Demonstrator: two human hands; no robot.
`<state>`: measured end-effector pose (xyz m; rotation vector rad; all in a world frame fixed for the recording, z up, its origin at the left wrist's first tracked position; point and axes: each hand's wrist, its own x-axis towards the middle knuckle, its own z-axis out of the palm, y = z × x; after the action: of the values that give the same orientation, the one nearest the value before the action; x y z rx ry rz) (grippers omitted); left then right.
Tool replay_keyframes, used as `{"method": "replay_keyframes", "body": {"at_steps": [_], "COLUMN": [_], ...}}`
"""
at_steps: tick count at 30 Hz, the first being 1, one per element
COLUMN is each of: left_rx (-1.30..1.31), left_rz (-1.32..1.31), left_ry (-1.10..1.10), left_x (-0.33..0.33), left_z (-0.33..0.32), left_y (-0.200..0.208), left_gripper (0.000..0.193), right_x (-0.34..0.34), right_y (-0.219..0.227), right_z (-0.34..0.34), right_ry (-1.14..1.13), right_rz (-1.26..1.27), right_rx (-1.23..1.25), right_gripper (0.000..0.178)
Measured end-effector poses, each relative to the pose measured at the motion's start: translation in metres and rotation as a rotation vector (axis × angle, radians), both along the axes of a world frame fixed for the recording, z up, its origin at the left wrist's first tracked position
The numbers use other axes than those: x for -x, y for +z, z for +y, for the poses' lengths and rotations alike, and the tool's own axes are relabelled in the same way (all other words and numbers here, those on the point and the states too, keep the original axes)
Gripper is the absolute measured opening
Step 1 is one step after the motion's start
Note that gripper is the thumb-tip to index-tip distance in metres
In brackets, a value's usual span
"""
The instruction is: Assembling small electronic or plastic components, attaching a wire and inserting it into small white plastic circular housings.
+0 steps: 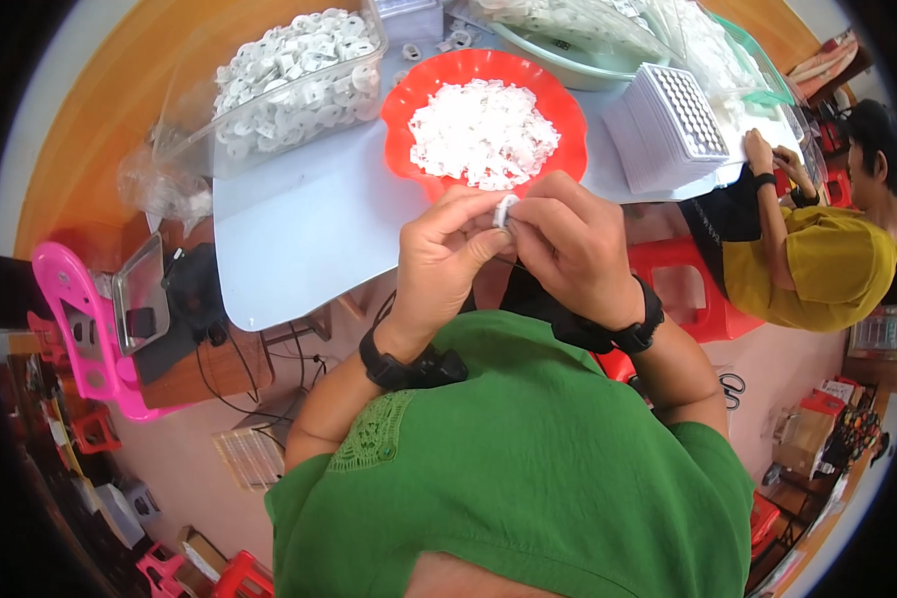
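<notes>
Between my fingertips is a small white round plastic piece (505, 210), held just in front of the table's near edge. My left hand (447, 244) pinches it from one side, thumb and forefinger closed. From the other side my right hand (576, 244) grips it, its fingers bent and pressed together. Right behind my hands stands a red scalloped bowl (401, 140) heaped with small white translucent pieces (483, 130). At the back left, a clear plastic bin (204, 149) holds a pile of white round plastic pieces (304, 80) like the one in my fingers.
A stack of white trays (658, 135) with rows of round parts stands right of the bowl. Behind it are a pale green basin (568, 70) and plastic bags (658, 35). A co-worker in a yellow shirt (817, 264) sits at the right. Loose white pieces lie behind the bowl.
</notes>
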<state>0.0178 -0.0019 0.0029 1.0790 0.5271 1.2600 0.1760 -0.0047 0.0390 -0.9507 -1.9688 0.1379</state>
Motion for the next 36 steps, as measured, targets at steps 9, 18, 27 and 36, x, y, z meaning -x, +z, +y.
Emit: {"method": "replay_keyframes", "body": {"at_steps": [9, 18, 27, 36], "left_rx": [-0.213, -0.161, 0.04, 0.254], "left_rz": [0.349, 0.249, 0.159, -0.11], "left_ry": [0.118, 0.065, 0.017, 0.034], "left_x": [0.005, 0.008, 0.048, 0.078], "left_z": [-0.001, -0.007, -0.001, -0.001], "left_y": [0.002, -0.003, -0.015, -0.027], "left_gripper": [0.034, 0.032, 0.03, 0.038], "right_x": [0.001, -0.003, -0.017, -0.014], "right_y": [0.001, 0.003, 0.018, -0.038], "right_z": [-0.002, 0.0, 0.035, 0.107], "right_ry": [-0.009, 0.135, -0.039, 0.169], "right_rz": [-0.074, -0.099, 0.031, -0.712], "right_rx": [-0.045, 0.036, 0.678, 0.463], "right_gripper": [0.014, 0.011, 0.004, 0.014]}}
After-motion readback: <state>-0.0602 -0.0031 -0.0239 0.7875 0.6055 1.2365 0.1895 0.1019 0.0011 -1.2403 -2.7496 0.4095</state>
